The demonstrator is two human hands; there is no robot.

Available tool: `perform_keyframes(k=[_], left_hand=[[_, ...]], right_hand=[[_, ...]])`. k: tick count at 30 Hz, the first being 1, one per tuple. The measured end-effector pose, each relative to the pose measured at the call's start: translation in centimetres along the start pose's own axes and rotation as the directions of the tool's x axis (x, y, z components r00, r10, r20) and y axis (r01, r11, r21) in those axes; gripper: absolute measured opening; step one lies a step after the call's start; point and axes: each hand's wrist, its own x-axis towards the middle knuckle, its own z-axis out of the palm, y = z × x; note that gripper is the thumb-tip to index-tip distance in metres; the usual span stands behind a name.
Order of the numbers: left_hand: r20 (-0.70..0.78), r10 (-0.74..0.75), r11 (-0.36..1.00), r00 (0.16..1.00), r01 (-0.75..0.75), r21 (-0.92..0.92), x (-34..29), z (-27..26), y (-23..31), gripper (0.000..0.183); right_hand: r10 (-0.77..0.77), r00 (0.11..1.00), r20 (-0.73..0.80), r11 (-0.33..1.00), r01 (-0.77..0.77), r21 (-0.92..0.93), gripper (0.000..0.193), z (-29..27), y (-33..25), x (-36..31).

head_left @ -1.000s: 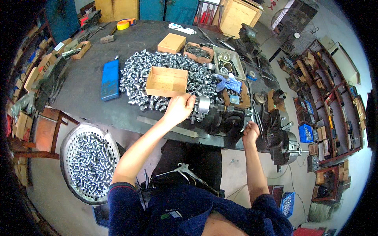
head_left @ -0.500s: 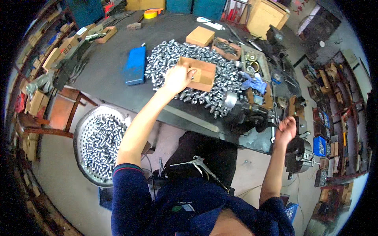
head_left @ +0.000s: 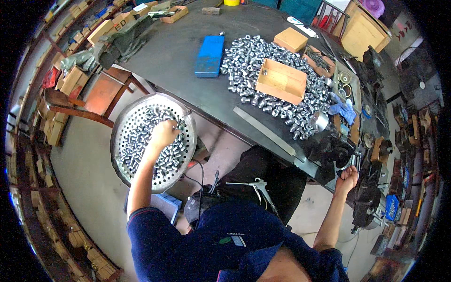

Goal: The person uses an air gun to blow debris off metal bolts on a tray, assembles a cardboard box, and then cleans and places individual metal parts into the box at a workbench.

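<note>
My left hand [head_left: 164, 133] is down in a round perforated metal basin [head_left: 123, 105] at the left. Its fingers are closed at a small metal fitting, among many short shiny cylindrical fittings [head_left: 134, 148]. My right hand [head_left: 348, 178] is curled at the right end of the bench, beside a dark clamping device [head_left: 331, 152] and a wrench-like metal bar. What its fingers hold, if anything, is hidden. On the bench, an open cardboard box [head_left: 282, 83] rests on a big heap of metal fittings [head_left: 251, 58], with a small fitting in its corner.
A blue flat box [head_left: 209, 56] and a metal strip [head_left: 263, 130] lie on the dark bench. Beyond the heap stand a closed carton [head_left: 290, 39] and a blue glove [head_left: 343, 108]. A wooden chair [head_left: 101, 94] is behind the basin. An air gun [head_left: 258, 187] lies on my lap.
My left hand has moved from the cardboard box down left into the basin. My view has turned left, shifting the bench rightward. The right hand stays by the clamping device.
</note>
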Motion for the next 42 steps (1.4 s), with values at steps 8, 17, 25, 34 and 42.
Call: perform_keyframes(k=[8, 17, 25, 34, 42], left_hand=[[-0.1, 0.06, 0.988, 0.993, -0.044, 0.15, 0.8, 4.2, -0.1, 0.014], [0.03, 0.224, 0.936, 0.974, -0.224, 0.271, 2.2, 1.3, 3.3, 0.016], [0.273, 0.437, 0.195, 0.857, 0.206, -0.959, 5.0, -1.2, 20.9, 0.019], [0.089, 0.541, -0.111, 0.836, 0.176, -0.978, 8.9, 2.2, 32.9, 0.015], [0.118, 0.574, 0.013, 0.81, 0.135, -0.991, 9.5, 2.2, 33.1, 0.015]], right_hand=[[-0.015, 0.999, 0.038, 1.0, 0.014, 0.024, 0.016, 0.7, -0.7, -1.1], [0.0, 0.999, -0.043, 1.0, 0.001, 0.018, 0.018, 2.2, -1.1, -2.1], [0.006, 1.0, -0.004, 1.0, -0.006, 0.018, 0.019, 1.5, -0.9, -1.7], [0.047, 0.997, -0.067, 0.998, -0.043, 0.053, 0.014, 2.2, -1.2, -2.1], [0.017, 0.994, -0.109, 1.0, -0.017, -0.004, 0.018, 2.7, -1.4, -2.7]])
